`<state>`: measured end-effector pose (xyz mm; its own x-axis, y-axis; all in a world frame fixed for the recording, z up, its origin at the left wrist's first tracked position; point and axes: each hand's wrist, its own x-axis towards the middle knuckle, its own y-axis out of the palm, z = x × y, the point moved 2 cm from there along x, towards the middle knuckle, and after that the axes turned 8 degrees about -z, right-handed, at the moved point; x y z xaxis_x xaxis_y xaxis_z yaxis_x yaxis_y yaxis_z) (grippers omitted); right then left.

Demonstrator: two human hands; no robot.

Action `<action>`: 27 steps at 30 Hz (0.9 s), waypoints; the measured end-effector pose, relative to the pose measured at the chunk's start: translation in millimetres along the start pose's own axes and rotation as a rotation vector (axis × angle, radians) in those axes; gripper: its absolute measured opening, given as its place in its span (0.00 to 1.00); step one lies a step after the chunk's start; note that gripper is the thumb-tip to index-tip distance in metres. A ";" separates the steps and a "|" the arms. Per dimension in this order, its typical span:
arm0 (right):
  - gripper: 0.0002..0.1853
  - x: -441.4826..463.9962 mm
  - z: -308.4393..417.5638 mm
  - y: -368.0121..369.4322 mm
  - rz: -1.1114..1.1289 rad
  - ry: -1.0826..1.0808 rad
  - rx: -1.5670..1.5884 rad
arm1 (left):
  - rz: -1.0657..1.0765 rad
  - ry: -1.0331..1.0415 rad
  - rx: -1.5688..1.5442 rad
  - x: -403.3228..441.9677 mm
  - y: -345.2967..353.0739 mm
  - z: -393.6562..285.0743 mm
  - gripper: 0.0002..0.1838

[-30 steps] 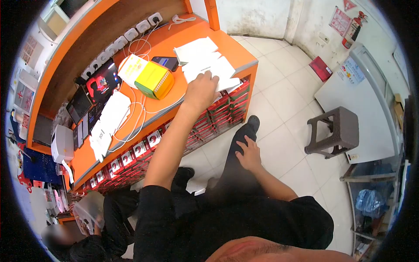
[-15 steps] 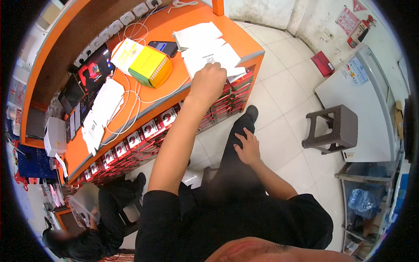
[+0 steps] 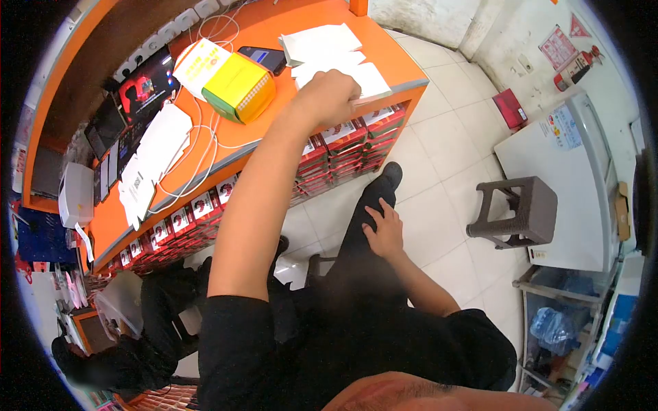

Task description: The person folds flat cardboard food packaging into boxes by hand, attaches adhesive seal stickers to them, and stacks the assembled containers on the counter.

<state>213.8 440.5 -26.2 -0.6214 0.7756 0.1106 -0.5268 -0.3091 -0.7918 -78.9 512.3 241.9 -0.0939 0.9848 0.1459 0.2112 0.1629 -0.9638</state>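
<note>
Left fingers [image 3: 348, 83] curl over papers [image 3: 373, 79], grip unclear; right fingers [image 3: 389, 214] splay loosely. Orange bench [image 3: 259, 27] at eleven o'clock, pale tiles [image 3: 439, 147] at two. Papers: white, overlapping.

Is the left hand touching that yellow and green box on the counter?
Apart. The head view shows it: a strip of orange counter is visible between the yellow and green box and the left hand.

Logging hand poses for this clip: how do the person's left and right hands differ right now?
The left hand is curled; the right hand has its fingers spread. The left hand is at the flat white pieces on the orange counter; the right hand rests on the leg. Both are bare, backs showing.
</note>
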 end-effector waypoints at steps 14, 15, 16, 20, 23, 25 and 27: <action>0.28 -2.1 5.1 -1.5 -0.007 -0.018 0.029 | -0.118 -0.043 0.265 10.5 32.9 -31.1 0.22; 0.28 -2.8 4.1 0.2 -0.011 -0.041 0.015 | -0.048 -0.031 0.290 18.6 39.0 -27.8 0.26; 0.28 -3.9 3.1 0.9 -0.016 -0.062 0.002 | 0.017 -0.168 0.277 25.6 42.3 -25.9 0.27; 0.27 -2.7 1.2 3.1 -0.005 -0.050 -0.017 | 0.050 -0.241 0.249 28.4 41.4 -30.5 0.16; 0.27 -3.0 3.3 0.2 -0.017 -0.044 -0.024 | 0.116 -0.072 0.363 14.8 24.1 -35.0 0.15; 0.27 -2.0 3.0 0.1 -0.018 -0.038 -0.022 | 0.168 -0.103 0.369 15.0 20.4 -33.6 0.14; 0.27 -1.5 1.9 1.2 -0.019 -0.037 -0.022 | 0.176 -0.059 0.330 11.3 13.3 -31.5 0.13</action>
<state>213.0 438.0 -26.2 -0.6328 0.7601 0.1481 -0.5264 -0.2820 -0.8021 -46.4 527.4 237.8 -0.1417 0.9894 -0.0326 -0.0947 -0.0463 -0.9944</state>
